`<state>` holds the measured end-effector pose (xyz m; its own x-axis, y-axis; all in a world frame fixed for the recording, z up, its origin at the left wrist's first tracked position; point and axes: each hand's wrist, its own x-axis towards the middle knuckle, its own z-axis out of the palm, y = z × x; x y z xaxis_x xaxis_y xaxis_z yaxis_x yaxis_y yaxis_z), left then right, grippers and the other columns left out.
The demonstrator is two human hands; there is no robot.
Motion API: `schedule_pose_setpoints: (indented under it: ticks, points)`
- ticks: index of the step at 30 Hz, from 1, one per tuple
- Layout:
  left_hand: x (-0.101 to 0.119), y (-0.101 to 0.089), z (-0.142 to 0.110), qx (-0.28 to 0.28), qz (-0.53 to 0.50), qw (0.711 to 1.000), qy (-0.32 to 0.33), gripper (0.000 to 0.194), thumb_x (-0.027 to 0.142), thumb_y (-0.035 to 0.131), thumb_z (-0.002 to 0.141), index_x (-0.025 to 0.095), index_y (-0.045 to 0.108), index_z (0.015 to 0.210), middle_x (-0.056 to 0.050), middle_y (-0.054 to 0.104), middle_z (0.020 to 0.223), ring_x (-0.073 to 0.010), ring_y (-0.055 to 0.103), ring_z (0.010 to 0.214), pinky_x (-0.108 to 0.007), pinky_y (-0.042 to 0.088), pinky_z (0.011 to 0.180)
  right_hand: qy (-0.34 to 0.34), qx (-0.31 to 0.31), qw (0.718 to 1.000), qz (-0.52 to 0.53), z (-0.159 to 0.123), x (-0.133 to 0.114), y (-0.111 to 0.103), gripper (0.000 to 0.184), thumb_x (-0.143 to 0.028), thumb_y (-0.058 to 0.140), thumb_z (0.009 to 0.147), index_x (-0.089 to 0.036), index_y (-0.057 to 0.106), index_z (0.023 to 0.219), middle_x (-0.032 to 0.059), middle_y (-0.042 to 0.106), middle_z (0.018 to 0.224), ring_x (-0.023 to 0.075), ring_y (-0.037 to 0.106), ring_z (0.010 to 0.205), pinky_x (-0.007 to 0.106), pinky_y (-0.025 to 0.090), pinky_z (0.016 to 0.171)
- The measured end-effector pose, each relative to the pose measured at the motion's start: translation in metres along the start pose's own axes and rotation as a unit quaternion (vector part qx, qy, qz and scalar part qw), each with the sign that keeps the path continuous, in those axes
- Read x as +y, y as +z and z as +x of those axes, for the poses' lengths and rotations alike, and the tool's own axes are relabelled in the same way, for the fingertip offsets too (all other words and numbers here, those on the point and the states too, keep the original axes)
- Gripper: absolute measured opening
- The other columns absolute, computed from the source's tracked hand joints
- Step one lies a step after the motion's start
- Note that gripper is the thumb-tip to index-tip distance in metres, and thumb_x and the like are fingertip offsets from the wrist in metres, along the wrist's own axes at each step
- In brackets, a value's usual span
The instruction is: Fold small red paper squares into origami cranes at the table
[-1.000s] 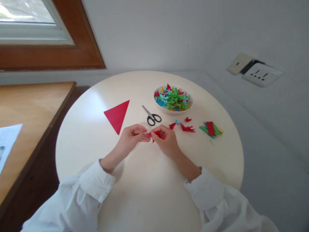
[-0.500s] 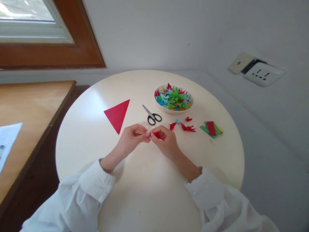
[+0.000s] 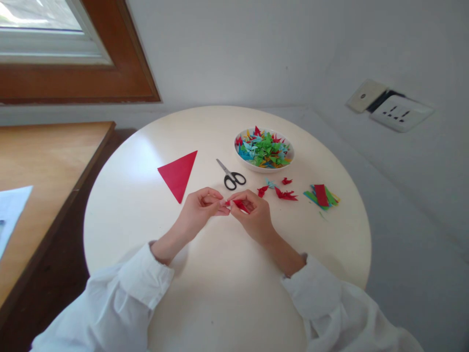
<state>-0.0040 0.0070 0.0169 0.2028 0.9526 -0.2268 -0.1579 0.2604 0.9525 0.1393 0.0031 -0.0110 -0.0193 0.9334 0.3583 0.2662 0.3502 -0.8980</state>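
Paper (image 3: 243, 207), red and folded small, pinched by your left hand (image 3: 201, 211) and your right hand (image 3: 256, 217) over the white table (image 3: 220, 283), scissors (image 3: 229, 175) just beyond your hands, red triangle (image 3: 179, 176) off to your left, bowl (image 3: 266, 169) of colourful paper birds (image 3: 266, 148) farther back.

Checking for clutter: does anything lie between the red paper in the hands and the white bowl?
Yes: the scissors lie between the held red paper and the white bowl, with small folded pieces to their right.
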Motion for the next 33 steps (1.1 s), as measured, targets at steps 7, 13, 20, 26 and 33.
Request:
schedule_pose_setpoints:
  ticks: [7,13,20,26,33]
  points:
    - [-0.002,0.001,0.0,0.007,0.001,1.0,0.003,0.03,0.025,0.077,0.052,0.014,0.055,0.069,0.0,0.066,0.059,-0.0153,0.064,0.058,-0.03,0.053,0.063,-0.045,-0.008,0.999,-0.024,-0.001,0.004,0.003,0.006,-0.015,0.055,0.071,-0.021,0.054,0.067,0.0017,0.064,0.071,0.0151,0.061,0.068,0.028,0.05,0.062]
    - [-0.003,0.001,-0.001,0.033,0.102,0.989,0.099,0.014,0.022,0.065,0.067,0.016,0.052,0.069,0.003,0.059,0.051,-0.0117,0.059,0.052,-0.024,0.047,0.055,-0.132,0.013,0.988,-0.08,0.002,0.002,0.002,0.007,-0.015,0.056,0.073,-0.021,0.056,0.07,0.0057,0.065,0.084,0.0175,0.062,0.082,0.033,0.05,0.074]
    - [-0.005,-0.003,-0.001,0.098,0.221,0.95,0.195,0.007,0.018,0.059,0.071,0.017,0.052,0.073,0.003,0.054,0.06,-0.0097,0.053,0.056,-0.021,0.043,0.055,-0.154,0.001,0.978,-0.141,0.004,0.003,-0.004,0.007,-0.018,0.056,0.079,-0.022,0.062,0.079,0.0042,0.065,0.076,0.0165,0.059,0.074,0.031,0.049,0.068]
    - [-0.011,-0.007,0.003,0.011,0.209,0.954,0.216,0.019,0.026,0.061,0.074,0.016,0.056,0.091,-0.007,0.06,0.095,-0.0163,0.059,0.089,-0.029,0.047,0.078,-0.057,-0.018,0.997,-0.049,0.004,0.003,-0.004,0.003,-0.018,0.061,0.076,-0.019,0.064,0.076,0.002,0.067,0.072,0.0132,0.058,0.063,0.026,0.047,0.06]
    - [-0.015,-0.008,0.006,0.011,0.237,0.936,0.261,0.008,0.021,0.056,0.077,0.016,0.059,0.082,-0.007,0.063,0.083,-0.0154,0.059,0.078,-0.028,0.048,0.073,0.035,-0.002,0.996,0.083,0.004,0.005,-0.002,0.007,-0.024,0.066,0.069,-0.019,0.065,0.074,0.0016,0.067,0.072,0.0137,0.061,0.067,0.026,0.049,0.064]
